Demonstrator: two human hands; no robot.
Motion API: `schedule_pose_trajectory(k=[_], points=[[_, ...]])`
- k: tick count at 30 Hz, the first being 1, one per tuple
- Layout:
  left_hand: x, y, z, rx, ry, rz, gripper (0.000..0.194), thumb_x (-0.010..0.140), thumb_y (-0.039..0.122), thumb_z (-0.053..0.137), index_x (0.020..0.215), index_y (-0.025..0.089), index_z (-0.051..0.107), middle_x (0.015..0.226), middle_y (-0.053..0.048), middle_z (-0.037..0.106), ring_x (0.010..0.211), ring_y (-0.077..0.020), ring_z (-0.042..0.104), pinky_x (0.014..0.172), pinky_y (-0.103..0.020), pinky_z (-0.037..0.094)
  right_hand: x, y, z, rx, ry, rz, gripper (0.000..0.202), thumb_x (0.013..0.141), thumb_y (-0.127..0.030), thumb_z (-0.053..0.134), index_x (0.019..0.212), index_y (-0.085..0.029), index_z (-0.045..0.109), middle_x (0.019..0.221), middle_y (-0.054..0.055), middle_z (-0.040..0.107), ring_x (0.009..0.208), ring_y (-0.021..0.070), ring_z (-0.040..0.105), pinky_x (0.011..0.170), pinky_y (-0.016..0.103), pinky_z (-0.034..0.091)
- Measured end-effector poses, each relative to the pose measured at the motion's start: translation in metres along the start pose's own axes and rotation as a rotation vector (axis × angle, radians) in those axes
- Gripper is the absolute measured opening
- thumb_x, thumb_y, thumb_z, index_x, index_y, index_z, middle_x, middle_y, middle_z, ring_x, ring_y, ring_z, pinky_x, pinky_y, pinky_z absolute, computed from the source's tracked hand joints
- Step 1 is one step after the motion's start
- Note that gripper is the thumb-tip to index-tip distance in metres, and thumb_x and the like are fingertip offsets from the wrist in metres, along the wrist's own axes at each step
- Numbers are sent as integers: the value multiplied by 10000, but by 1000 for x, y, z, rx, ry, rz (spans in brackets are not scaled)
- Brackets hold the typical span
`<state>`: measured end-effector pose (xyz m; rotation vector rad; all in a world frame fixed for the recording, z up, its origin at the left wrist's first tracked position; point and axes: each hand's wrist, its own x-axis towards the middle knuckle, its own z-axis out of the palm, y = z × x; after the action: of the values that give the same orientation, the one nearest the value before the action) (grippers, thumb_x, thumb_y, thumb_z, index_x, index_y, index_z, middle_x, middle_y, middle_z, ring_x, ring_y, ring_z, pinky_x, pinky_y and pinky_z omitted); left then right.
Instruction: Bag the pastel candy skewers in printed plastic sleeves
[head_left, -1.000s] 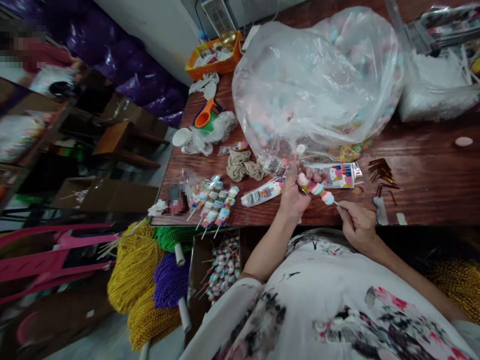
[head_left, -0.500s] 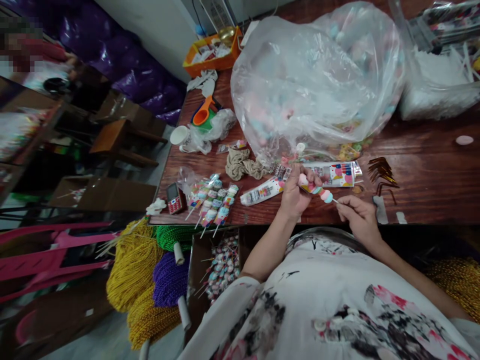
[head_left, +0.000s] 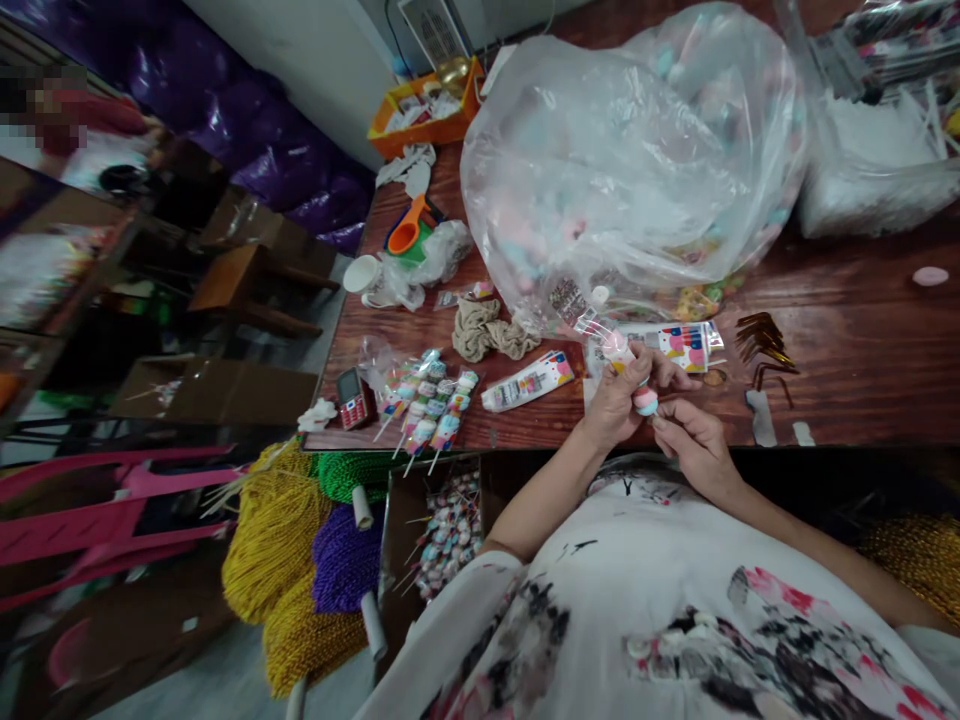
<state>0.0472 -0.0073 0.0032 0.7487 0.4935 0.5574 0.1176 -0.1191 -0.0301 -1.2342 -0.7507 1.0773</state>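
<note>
Near the table's front edge, my left hand (head_left: 616, 402) is closed round a marshmallow skewer (head_left: 645, 400) of pink, white and blue pieces. A clear printed wrapper (head_left: 579, 308) covers the skewer's upper part and stretches up and left past my fingers. My right hand (head_left: 699, 442) pinches at the skewer's lower end, where the stick is hidden by the fingertips. Just behind the hands lies a stack of flat printed wrappers (head_left: 682, 347), with another wrapper stack (head_left: 529, 382) to the left. Gold twist ties (head_left: 761, 340) rest to the right.
A big clear bag of marshmallows (head_left: 630, 170) fills the table's back. Finished skewers (head_left: 431, 405), a phone (head_left: 351, 398) and a beige cloth (head_left: 487, 332) lie left. Below the edge stands a box of wrapped skewers (head_left: 450, 530). Another person (head_left: 97, 115) sits far left.
The wrapper now reaches over the skewer's top, and its free end sticks up. My left hand has shifted right and down the skewer; my right hand has moved slightly left, closer to it.
</note>
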Motion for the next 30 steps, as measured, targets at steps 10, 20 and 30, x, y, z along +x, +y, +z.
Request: schedule_pose_trajectory(k=[10, 20, 30], points=[[9, 50, -9, -53, 111, 161, 478, 641, 629, 789, 751, 217, 574, 725, -11, 640, 957, -252, 690, 875, -420, 555, -4, 13, -15, -418, 99, -343, 90, 925, -204, 542, 904, -198, 629, 611, -48, 508, 512, 68, 437, 507, 208, 368], [0, 22, 0, 35, 38, 120, 650, 570, 785, 720, 667, 196, 462, 533, 56, 490, 636, -175, 663, 795, -378, 571, -5, 7, -15, -143, 32, -95, 154, 885, -299, 573, 810, -183, 642, 521, -46, 471, 444, 75, 390, 448, 227, 308], [-11, 0, -1, 22, -44, -60, 518, 690, 631, 752, 695, 187, 486, 710, -18, 644, 930, -250, 707, 833, -360, 542, -10, 10, -9, -153, 107, -111, 180, 881, -304, 597, 755, -178, 621, 539, -60, 430, 493, 66, 361, 491, 226, 303]])
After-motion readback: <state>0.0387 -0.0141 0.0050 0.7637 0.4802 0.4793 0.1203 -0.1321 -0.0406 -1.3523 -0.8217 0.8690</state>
